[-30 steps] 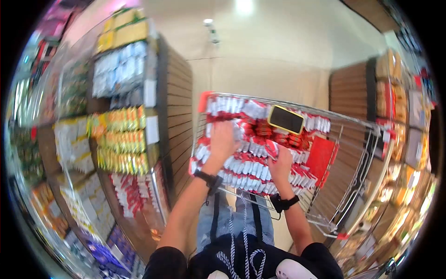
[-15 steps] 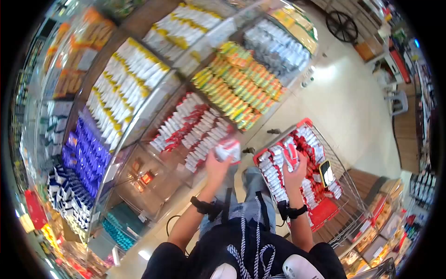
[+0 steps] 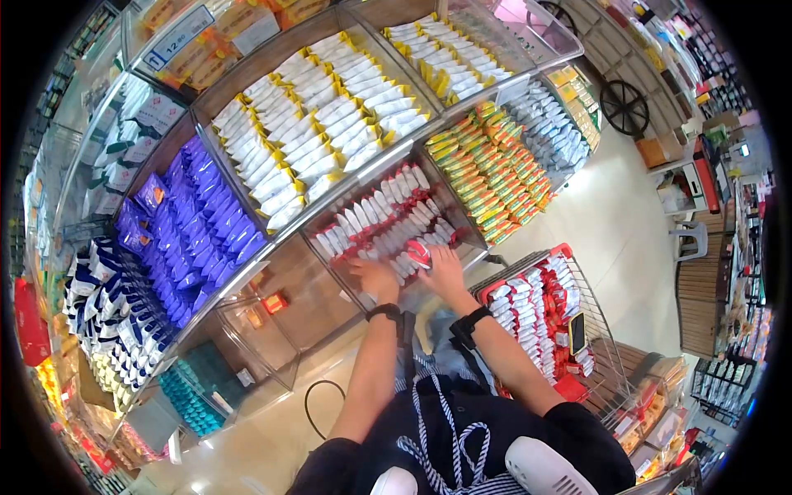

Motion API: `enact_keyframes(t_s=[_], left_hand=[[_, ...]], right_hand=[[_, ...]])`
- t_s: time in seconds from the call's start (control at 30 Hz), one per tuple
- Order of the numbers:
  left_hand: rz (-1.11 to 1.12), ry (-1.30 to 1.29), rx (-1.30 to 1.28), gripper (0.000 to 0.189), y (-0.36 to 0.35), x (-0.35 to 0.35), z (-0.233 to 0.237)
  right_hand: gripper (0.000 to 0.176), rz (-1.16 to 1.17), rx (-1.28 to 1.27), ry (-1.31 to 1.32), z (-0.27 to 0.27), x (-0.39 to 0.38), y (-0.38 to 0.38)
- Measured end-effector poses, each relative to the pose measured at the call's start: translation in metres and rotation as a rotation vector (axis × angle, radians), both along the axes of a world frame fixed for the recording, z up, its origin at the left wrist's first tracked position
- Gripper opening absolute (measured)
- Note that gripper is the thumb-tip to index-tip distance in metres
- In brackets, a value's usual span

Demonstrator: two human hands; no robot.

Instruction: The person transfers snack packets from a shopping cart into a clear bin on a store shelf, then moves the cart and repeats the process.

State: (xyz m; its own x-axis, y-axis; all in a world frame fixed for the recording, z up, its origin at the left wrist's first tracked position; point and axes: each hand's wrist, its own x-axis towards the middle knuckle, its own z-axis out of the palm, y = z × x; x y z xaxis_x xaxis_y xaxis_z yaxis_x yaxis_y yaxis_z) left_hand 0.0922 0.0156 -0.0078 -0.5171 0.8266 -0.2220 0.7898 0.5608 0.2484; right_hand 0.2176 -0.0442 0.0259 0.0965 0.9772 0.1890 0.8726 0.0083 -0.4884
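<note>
My right hand (image 3: 445, 274) is closed on a red-and-white snack packet (image 3: 419, 253), held over the near right part of a shelf bin. Beside it, my left hand (image 3: 377, 280) reaches into the bin's near side, its fingers stretched out to the left and holding nothing that I can see. Rows of white-and-red snack packets (image 3: 371, 213) lie in this bin, just beyond both hands. A shopping cart (image 3: 604, 326) at my right carries many more packets (image 3: 528, 309) of the same look. On top of them lies a dark phone-like device with a yellow edge (image 3: 577, 333).
White packets with yellow ends (image 3: 322, 115) fill the raised bin behind a clear panel. Purple packets (image 3: 194, 235) sit at left, yellow-green packets (image 3: 491, 177) at right. A clear-walled compartment (image 3: 264, 322) with a small red-orange item adjoins on the left. A grey stool (image 3: 691, 241) stands farther off.
My right hand has moved from above the cart to the bin, carrying a packet. The packet that showed in my left hand is no longer visible there. My view has shifted.
</note>
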Motion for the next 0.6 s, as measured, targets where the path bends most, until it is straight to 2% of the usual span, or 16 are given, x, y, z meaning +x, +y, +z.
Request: enact_keyframes(t_s=[0.07,0.17,0.27,0.3,0.37,0.43,0.5,0.6], left_hand=[[-0.042,0.117,0.01,0.087,0.001,-0.007,-0.005],[-0.205,0.146,-0.021,0.087,0.002,-0.021,0.003],[-0.332,0.334,-0.227,0.089,0.007,-0.024,-0.005],[-0.302,0.263,-0.343,0.09,0.013,-0.024,-0.006],[-0.315,0.415,-0.218,0.089,0.011,-0.016,-0.006],[-0.329,0.298,-0.151,0.083,0.011,-0.016,-0.019],[-0.123,0.196,-0.194,0.072,0.021,-0.013,-0.029],[0.025,0.152,-0.201,0.065,0.033,-0.003,-0.024]], right_hand=[[0.053,-0.022,-0.042,0.0,-0.011,-0.003,-0.001],[0.055,-0.041,-0.107,0.002,-0.018,-0.003,-0.004],[0.056,-0.07,-0.146,-0.013,-0.02,-0.002,-0.004],[0.056,-0.073,-0.166,-0.018,-0.019,-0.002,-0.005],[0.055,-0.073,-0.194,-0.037,-0.017,-0.002,-0.003],[0.054,-0.081,-0.21,-0.015,-0.014,-0.002,-0.001],[0.052,-0.08,-0.189,0.006,-0.015,-0.002,-0.003],[0.05,-0.09,-0.125,0.022,-0.018,-0.001,0.001]])
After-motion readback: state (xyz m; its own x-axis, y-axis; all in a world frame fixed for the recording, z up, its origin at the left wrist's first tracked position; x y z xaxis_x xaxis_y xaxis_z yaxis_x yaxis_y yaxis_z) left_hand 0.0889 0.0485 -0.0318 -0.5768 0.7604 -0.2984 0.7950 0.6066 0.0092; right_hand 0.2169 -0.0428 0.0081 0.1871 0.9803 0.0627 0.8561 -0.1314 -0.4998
